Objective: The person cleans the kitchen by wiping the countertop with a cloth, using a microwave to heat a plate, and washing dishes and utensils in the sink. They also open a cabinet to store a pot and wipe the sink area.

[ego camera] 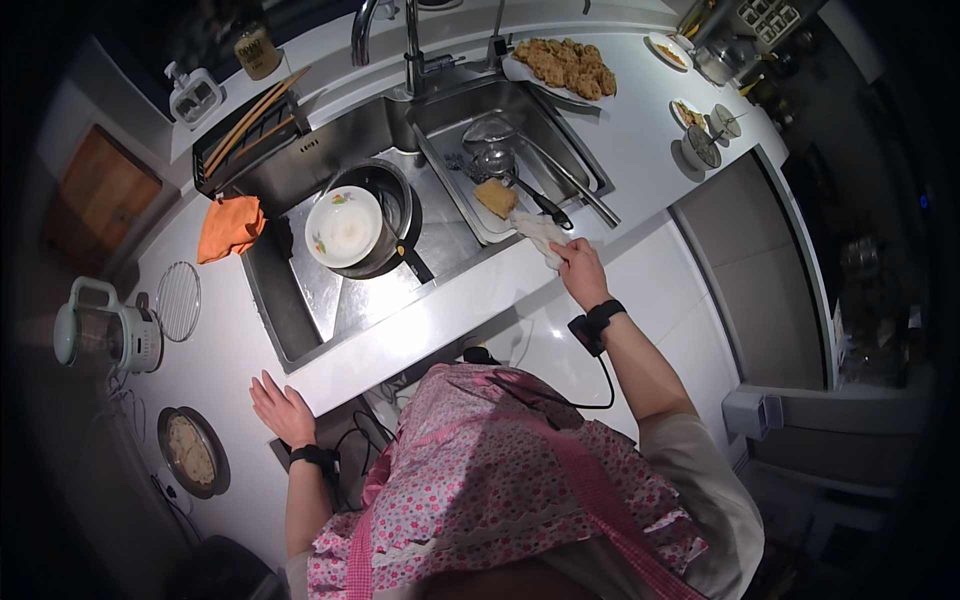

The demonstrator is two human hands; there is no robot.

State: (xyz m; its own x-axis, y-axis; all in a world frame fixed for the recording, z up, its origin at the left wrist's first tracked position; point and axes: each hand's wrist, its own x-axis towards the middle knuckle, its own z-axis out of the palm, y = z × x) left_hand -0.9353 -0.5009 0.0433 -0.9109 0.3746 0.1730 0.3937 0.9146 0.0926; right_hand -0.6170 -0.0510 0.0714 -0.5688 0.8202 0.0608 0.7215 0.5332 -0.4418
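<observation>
My right hand (583, 271) grips a crumpled white cloth (541, 232) at the front rim of the smaller sink basin (481, 228). Just beyond the cloth lies a yellow sponge (496, 198), beside a ladle (495, 159) and a long-handled strainer (559, 166). My left hand (281, 411) rests flat, fingers spread and holding nothing, on the white counter near the sink's front left corner. In the large basin (300, 335), a white bowl with a floral pattern (343, 227) sits on a dark pan (409, 202), whose contents are partly hidden.
An orange cloth (229, 229) lies at the sink's left edge. Farther left are a round wire rack (179, 301), an electric kettle (109, 330) and a metal bowl of pale food (192, 451). Fried food (566, 67) and small bowls (700, 148) stand to the right, below the faucet (413, 52) line.
</observation>
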